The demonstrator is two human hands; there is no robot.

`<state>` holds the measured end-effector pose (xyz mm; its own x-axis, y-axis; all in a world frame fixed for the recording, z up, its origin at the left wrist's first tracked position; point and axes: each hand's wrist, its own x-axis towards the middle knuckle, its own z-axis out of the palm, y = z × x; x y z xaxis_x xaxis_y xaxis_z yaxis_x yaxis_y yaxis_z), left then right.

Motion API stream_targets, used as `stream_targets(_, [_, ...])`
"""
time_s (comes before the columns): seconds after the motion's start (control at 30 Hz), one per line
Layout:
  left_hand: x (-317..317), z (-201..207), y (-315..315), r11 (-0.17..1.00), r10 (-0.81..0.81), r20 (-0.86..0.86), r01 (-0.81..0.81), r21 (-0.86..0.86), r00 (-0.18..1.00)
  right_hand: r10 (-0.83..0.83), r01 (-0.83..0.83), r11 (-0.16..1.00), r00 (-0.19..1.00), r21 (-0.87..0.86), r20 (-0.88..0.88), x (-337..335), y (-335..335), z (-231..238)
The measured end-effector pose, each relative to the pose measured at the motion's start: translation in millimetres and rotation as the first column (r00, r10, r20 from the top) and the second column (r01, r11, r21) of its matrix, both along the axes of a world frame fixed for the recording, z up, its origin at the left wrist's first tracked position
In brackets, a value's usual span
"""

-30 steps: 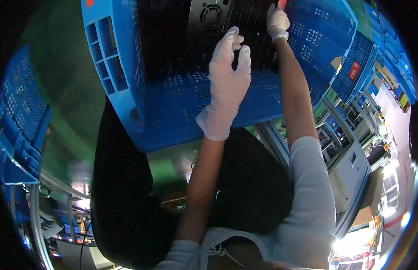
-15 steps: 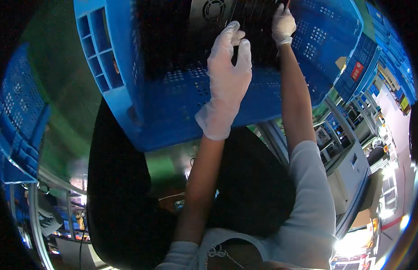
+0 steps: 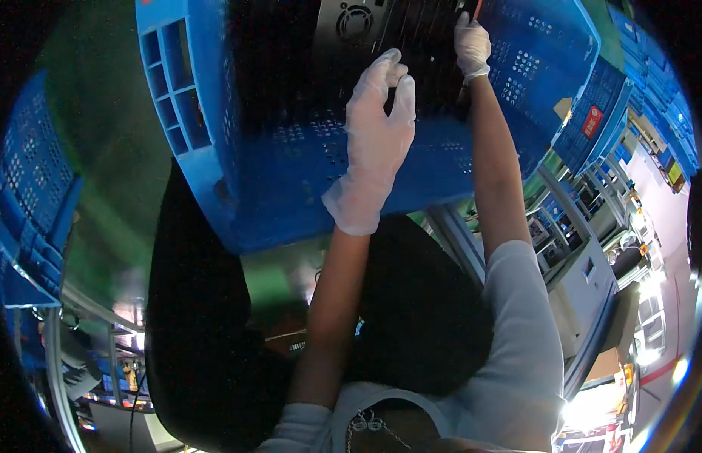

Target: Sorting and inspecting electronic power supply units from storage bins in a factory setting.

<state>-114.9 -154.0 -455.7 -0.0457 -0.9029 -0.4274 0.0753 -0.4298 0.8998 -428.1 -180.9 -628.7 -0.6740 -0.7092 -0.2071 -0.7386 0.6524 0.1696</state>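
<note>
Both my hands wear thin whitish gloves and reach over a large blue plastic crate [image 3: 305, 219]. My left hand [image 3: 379, 143] is over the crate, thumb apart from the curved fingers, and nothing shows between them. Beyond its fingertips is a grey metal panel [image 3: 343, 34] with a round, ring-shaped cutout. To the right of it, several dark thin panels [image 3: 415, 34] stand in a row. My right hand [image 3: 472, 49] is closed at the right end of that row. A thin orange-red strip [image 3: 478, 9] shows by its fingertips; what the fingers grip is too hidden to make out.
The crate's left wall [image 3: 177, 83] has open ribbed compartments. More blue crates [image 3: 37, 166] stand at far left, and another blue crate [image 3: 592, 113] with a red label is at right. A metal frame bar [image 3: 453, 234] runs below the crate. Dark-clothed legs lie beneath.
My left hand has shifted slightly down and left in the picture. My right hand has lowered a little, and more of the orange-red strip shows beside it.
</note>
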Motion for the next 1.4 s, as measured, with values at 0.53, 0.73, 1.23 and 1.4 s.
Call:
stream_targets(0.53, [2.2,1.3,-2.1,1.0,0.005,0.023,-0.006,0.021,1.0,0.069,-0.062,0.989,0.997,-0.137,0.041,46.6,-8.3,31.4])
stream_targets(0.73, [-5.2,6.8,-5.0,1.0,0.005,-0.009,-0.004,0.019,1.0,0.18,-0.179,0.982,0.983,-0.061,0.028,-32.8,-0.9,-31.8])
stream_targets(1.23, [3.9,1.4,-0.7,1.0,-0.025,0.026,0.024,0.014,0.999,0.022,-0.02,0.991,1.0,-0.135,0.013,-3.7,-4.6,-51.8])
stream_targets(1.4, [17.3,-6.6,1.9,0.998,-0.029,0.041,0.027,0.052,0.999,0.199,0.14,0.855,0.801,-0.5,0.565,-16.2,32.4,-81.7])
